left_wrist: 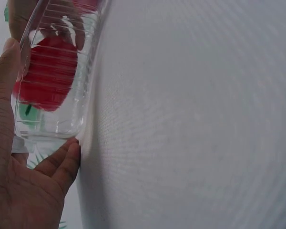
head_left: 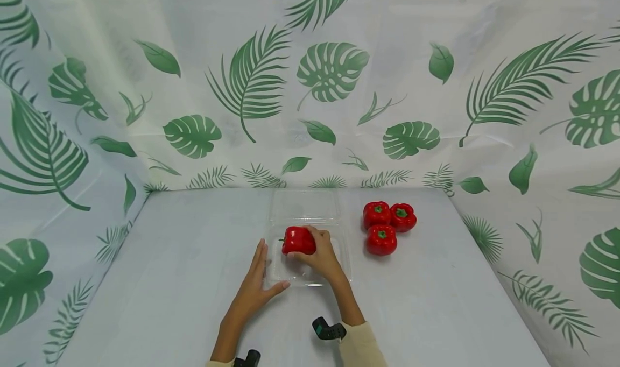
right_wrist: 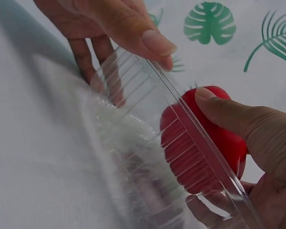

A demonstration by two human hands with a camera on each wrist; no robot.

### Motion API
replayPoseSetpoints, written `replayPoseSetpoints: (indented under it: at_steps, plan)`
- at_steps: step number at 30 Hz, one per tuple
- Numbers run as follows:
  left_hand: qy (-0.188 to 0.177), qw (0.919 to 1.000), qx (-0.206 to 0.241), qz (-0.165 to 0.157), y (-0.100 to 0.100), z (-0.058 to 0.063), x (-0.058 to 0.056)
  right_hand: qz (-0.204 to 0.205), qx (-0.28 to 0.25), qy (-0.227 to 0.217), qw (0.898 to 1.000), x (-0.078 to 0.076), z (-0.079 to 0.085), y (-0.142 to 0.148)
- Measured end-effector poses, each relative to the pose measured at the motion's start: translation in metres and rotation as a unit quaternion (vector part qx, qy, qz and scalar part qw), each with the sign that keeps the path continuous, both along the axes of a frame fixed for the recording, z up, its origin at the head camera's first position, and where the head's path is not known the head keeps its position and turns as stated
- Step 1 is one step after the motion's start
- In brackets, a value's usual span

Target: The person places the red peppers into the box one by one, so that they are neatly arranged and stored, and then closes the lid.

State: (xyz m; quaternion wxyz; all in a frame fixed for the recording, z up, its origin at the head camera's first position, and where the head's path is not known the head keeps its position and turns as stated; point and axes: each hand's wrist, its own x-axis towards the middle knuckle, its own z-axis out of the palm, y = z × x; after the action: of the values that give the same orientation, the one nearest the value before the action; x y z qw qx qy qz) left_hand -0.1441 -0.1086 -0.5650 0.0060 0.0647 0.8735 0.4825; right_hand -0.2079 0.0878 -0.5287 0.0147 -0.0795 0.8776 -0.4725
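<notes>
A red bell pepper (head_left: 296, 241) lies on its side in the grip of my right hand (head_left: 319, 253), thumb on the near side and fingers on the far side. It is at the open clear plastic clamshell box (head_left: 310, 282), its green stem pointing left. My left hand (head_left: 255, 285) stands at the box's left side, fingers straight and thumb spread toward the front edge. In the left wrist view the pepper (left_wrist: 50, 74) shows through the ribbed plastic wall. In the right wrist view the right thumb presses on the pepper (right_wrist: 224, 129).
Three more red bell peppers (head_left: 381, 240) stand in a cluster to the right of the box, stems up. The box's clear lid (head_left: 304, 205) lies folded back behind it. A leaf-patterned cloth (head_left: 334, 157) walls the white table (head_left: 184, 259) at back and sides.
</notes>
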Motion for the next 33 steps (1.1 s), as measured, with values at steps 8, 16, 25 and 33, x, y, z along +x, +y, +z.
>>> replayPoseSetpoints:
  at_steps: [8,16,25,33]
  plan:
    - [-0.005,1.0,0.005,0.004,0.001,0.0,0.001,0.0,0.013,-0.003,1.0,-0.004,-0.005,-0.008]
    - [0.004,1.0,0.0,0.003,0.001,0.0,0.001,0.005,0.011,0.0,1.0,-0.009,-0.008,-0.016]
    - [0.007,1.0,-0.001,0.0,0.001,-0.001,0.0,0.004,-0.012,-0.01,1.0,-0.013,-0.009,-0.026]
    - [0.01,0.9999,0.002,0.001,0.0,0.0,0.0,-0.003,-0.038,-0.009,0.999,-0.011,-0.007,-0.029]
